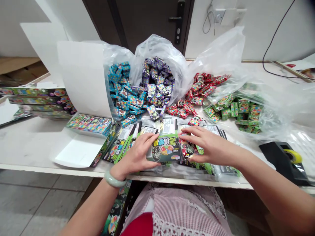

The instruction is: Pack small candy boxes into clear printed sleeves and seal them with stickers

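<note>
A flat green-and-black printed packet [168, 149] with a colourful round picture lies between my two hands, near the front edge of the table. My left hand [137, 152], with a pale bangle at the wrist, grips its left end, fingers above and thumb below. My right hand [208, 146] is closed round the right side, over a red-and-black printed piece [187, 148]; whether that is a separate packet I cannot tell. Beneath and beside them, several similar flat packets [120, 144] lie overlapping in a row.
Clear bags behind spill small blue boxes [126, 95], purple boxes [157, 85], red boxes [201, 87] and green boxes [246, 109]. At left stands an open white display carton [85, 75] filled with small boxes, beside stacked cartons [44, 101]. A black tape dispenser [280, 157] sits at right.
</note>
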Motion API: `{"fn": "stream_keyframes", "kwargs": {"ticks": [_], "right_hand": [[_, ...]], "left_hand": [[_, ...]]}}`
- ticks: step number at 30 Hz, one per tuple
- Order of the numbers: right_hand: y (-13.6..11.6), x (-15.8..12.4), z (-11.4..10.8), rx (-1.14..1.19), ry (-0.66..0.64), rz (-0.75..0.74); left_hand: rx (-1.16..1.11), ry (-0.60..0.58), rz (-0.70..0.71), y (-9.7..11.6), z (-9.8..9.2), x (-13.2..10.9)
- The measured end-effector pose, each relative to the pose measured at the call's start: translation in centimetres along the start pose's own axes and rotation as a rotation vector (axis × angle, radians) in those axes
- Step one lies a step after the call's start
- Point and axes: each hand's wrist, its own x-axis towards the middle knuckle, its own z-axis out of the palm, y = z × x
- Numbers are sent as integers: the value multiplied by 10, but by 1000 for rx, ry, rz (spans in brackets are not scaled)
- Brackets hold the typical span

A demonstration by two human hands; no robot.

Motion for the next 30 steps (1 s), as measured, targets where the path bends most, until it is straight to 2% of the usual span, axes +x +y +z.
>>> {"fn": "stream_keyframes", "kwargs": {"ticks": [4,8,13,17,19,21,23,26,28,30], "right_hand": [[2,5,8,45,19,36],[0,10,20,207,63,93],[-11,11,40,417,316,274],[-17,17,57,728,244,352],[-7,27,61,826,295,389],[14,45,64,781,408,454],[36,73,65,616,456,534],[57,128,68,415,344,656],[62,160,69,384,254,738],[66,177,68,407,195,802]], "left_hand": [[-47,-9,-19,3,4,0],[-55,9,-9,3,7,-1],[3,102,-50,1,7,-5],[1,111,-44,1,6,-5],[-8,125,-61,-3,3,-9],[-6,149,-93,-8,-1,-15],[3,172,-124,-14,-6,-22],[16,195,-149,-18,-10,-30],[24,198,-153,-18,-11,-33],[32,200,-154,-20,-12,-36]]}}
